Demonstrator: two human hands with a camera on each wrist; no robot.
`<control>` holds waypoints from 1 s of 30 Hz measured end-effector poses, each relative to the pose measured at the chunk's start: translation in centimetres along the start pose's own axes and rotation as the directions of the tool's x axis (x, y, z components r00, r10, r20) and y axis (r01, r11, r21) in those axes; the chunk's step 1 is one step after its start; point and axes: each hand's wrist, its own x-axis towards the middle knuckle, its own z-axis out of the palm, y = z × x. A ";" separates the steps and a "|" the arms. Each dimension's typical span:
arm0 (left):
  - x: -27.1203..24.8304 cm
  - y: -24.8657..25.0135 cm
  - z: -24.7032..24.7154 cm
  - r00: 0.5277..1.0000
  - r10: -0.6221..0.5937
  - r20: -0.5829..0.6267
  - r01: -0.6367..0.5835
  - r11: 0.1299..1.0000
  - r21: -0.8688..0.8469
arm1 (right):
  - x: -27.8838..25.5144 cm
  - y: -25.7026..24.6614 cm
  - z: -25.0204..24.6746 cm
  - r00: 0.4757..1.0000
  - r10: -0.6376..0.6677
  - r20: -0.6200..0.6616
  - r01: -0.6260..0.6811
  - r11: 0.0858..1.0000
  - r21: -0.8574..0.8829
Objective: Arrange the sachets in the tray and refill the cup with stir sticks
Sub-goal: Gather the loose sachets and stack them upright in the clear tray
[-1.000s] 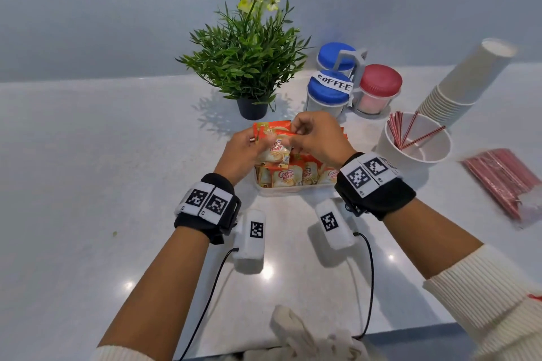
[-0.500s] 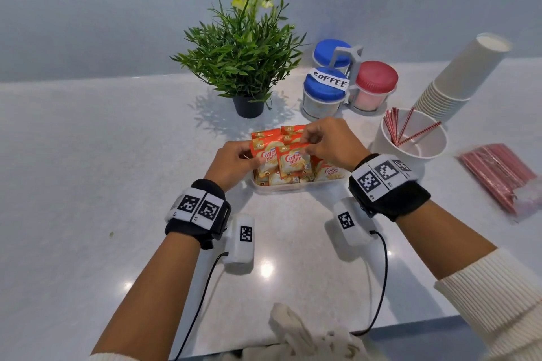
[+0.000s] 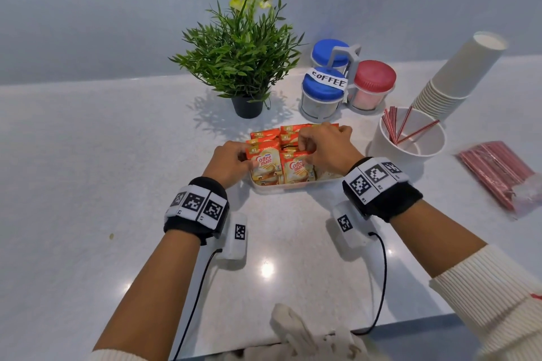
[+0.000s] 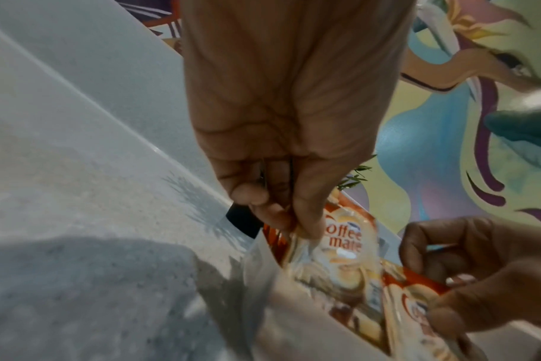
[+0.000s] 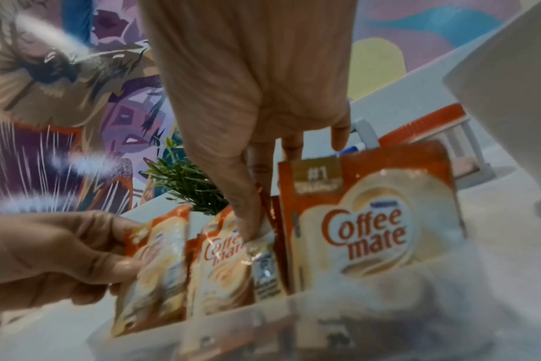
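Lowered into tray (image 3: pixel 296 186): "Coffee mate" sachets (image 3: pixel 265 162).

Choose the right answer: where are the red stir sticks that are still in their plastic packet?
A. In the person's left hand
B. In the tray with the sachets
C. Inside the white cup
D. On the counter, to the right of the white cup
D: the packet of stir sticks lies flat on the counter, right of the white cup, which holds only a few loose sticks.
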 end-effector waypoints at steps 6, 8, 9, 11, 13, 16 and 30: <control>0.5 0.7 1.5 0.993 0.024 0.118 -0.061 0.945 0.321 | -0.2 0.1 -0.1 0.998 -0.036 0.045 0.043 0.985 -0.170; 0.7 0.7 1.7 0.994 0.022 0.111 -0.067 0.906 0.419 | -0.2 -0.1 0.1 0.998 -0.043 0.045 0.050 0.981 -0.189; 0.7 0.7 1.7 0.995 0.017 0.095 -0.060 0.883 0.465 | -0.2 -0.1 0.1 0.998 -0.042 0.049 0.050 0.979 -0.196; 0.6 0.9 1.6 0.999 0.023 0.036 -0.038 0.849 0.526 | -0.1 -0.1 -0.1 0.996 -0.036 0.084 0.053 0.975 -0.216; 0.5 1.1 1.7 0.996 0.084 -0.007 -0.066 0.829 0.556 | -0.1 -0.2 -0.1 0.991 -0.035 0.131 0.068 0.963 -0.260; 0.5 1.5 2.0 0.987 0.153 0.042 -0.148 0.786 0.600 | -0.1 -0.4 0.0 0.986 -0.067 0.153 0.113 0.941 -0.318; 0.6 1.5 2.2 0.983 0.159 0.093 -0.173 0.625 0.761 | 0.2 -0.5 0.0 0.974 -0.164 0.158 0.212 0.908 -0.362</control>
